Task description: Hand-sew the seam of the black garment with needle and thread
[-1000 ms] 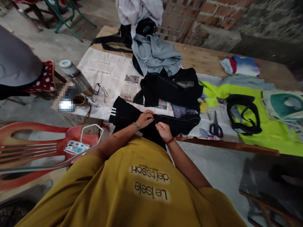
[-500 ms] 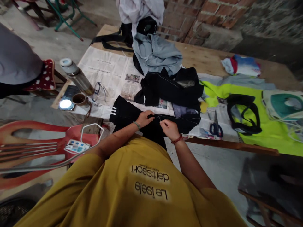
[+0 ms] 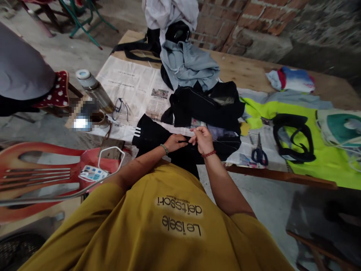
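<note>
A black garment (image 3: pixel 148 130) with white stripes at one end lies across the table's near edge and hangs down against my shirt. My left hand (image 3: pixel 175 143) pinches a fold of its cloth between thumb and fingers. Just to the right, my right hand (image 3: pixel 203 140) is raised slightly over the same garment, thumb and fingertips drawn together. Whatever those fingers hold is too small to make out. More black clothing (image 3: pixel 205 105) is heaped right behind both hands. To the right, scissors (image 3: pixel 259 152) with dark handles rest on newspaper.
Newspaper (image 3: pixel 124 81) covers part of the wooden table. On the left stand a bottle (image 3: pixel 97 92), a cup (image 3: pixel 100 119) and glasses (image 3: pixel 120 109). An iron (image 3: pixel 342 126) and a black strap (image 3: pixel 295 137) sit on yellow-green cloth (image 3: pixel 324 162). A red chair (image 3: pixel 93 156) is beside me.
My right hand has lifted slightly away from the cloth and turned, its fingers now pointing up and left. My left hand keeps its hold on the garment. The view has shifted a little.
</note>
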Motion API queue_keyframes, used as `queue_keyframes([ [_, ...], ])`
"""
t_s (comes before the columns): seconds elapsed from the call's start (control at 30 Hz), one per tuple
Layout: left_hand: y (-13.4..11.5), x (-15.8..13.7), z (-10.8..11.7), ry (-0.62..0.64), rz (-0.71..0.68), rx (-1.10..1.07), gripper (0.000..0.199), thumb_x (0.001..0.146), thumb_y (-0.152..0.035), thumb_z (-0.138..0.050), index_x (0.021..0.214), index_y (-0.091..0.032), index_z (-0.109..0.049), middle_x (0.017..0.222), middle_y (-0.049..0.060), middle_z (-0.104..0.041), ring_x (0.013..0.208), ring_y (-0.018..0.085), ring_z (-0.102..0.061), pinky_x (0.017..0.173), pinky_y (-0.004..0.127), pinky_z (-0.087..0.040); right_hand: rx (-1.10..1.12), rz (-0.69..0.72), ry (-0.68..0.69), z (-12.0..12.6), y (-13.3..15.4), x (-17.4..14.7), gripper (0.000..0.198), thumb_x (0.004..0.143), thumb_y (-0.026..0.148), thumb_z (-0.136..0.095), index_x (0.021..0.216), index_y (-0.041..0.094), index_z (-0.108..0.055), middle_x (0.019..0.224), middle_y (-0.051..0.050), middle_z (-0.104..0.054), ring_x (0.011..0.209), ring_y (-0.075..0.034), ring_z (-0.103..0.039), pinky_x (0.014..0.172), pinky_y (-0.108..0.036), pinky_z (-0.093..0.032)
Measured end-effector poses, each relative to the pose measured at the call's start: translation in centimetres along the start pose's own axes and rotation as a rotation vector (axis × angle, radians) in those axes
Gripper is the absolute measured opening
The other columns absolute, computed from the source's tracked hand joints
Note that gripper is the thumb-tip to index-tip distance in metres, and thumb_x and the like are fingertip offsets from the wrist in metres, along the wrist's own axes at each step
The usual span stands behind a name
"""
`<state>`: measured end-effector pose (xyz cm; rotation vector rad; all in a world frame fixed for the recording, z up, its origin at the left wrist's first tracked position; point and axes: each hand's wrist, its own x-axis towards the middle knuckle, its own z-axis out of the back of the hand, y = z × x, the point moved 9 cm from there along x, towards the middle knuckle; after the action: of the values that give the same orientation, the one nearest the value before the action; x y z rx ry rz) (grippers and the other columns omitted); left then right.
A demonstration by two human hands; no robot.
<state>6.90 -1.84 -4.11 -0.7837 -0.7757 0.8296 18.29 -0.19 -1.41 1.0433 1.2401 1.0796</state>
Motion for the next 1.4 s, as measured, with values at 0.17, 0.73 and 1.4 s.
queue_keyframes([
  [0.17, -0.1, 0.0, 0.2, 0.007, 0.010, 0.012, 0.021, 0.082, -0.033, -0.061, 0.078, -0.013, -0.068, 0.068, 0.000, -0.059, 0.067, 0.010, -0.055, 0.066, 0.020, -0.043, 0.205, -0.185, 0.160, -2.7, -1.1, -0.5, 0.033, 0.081, 0.048, -0.056, 0.089, 0.025, -0.034, 0.063, 0.008, -0.061, 0.042, -0.009, -0.056, 0.040, -0.018, -0.043],
  [0.73, 2.6, -0.1, -0.3, -0.007, 0.124, 0.076, 0.007, 0.074, -0.019, -0.065, 0.071, -0.012, -0.064, 0.069, 0.003, -0.064, 0.069, 0.015, -0.061, 0.068, 0.026, -0.052, 0.013, 0.009, 0.547, -7.0, 1.9, -2.6, 0.015, 0.086, 0.035, -0.053, 0.088, 0.021, -0.051, 0.074, 0.002, -0.064, 0.074, -0.015, -0.066, 0.079, -0.037, -0.055],
  [1.4, 1.7, -0.1, 0.4, -0.031, 0.080, -0.053, 0.014, 0.079, -0.027, -0.067, 0.079, -0.014, -0.072, 0.076, 0.003, -0.066, 0.073, 0.012, -0.061, 0.071, 0.023, -0.049, -1.313, 1.068, 0.299, 2.7, 11.7, 8.8, 0.029, 0.094, 0.016, -0.035, 0.098, 0.012, -0.063, 0.096, -0.009, -0.068, 0.124, -0.018, -0.049, 0.112, -0.046, -0.025],
])
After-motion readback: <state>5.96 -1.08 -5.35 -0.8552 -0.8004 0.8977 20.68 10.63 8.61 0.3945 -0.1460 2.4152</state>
